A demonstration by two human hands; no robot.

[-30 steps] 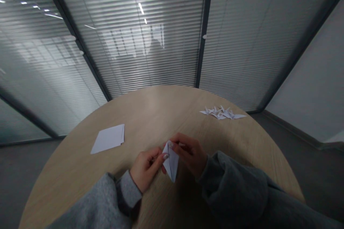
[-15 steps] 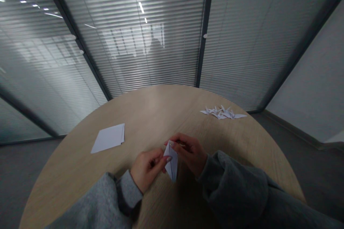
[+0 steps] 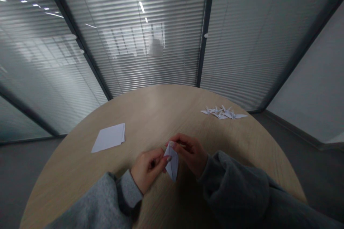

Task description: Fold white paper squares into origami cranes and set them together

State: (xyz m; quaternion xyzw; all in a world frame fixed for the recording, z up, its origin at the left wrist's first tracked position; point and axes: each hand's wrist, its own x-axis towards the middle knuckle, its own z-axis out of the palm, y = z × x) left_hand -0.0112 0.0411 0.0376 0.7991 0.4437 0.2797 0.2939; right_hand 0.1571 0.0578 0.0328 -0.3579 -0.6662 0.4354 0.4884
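Note:
A small piece of folded white paper (image 3: 172, 167), long and diamond-shaped with a crease down its middle, is held between my two hands above the near part of the table. My left hand (image 3: 147, 168) pinches its left edge, thumb on top. At its upper tip, the thumb and fingers of my right hand (image 3: 190, 152) are closed on the paper. The fingers behind the paper are partly hidden.
Flat white paper sheets (image 3: 109, 138) lie stacked at the left of the round wooden table (image 3: 161, 109). Several folded paper cranes (image 3: 224, 113) are grouped at the far right. Glass panels with blinds (image 3: 166, 64) stand behind the table's far edge.
Almost nothing differs. Both hands keep their grip on the folded paper, and the whole view has shifted very slightly.

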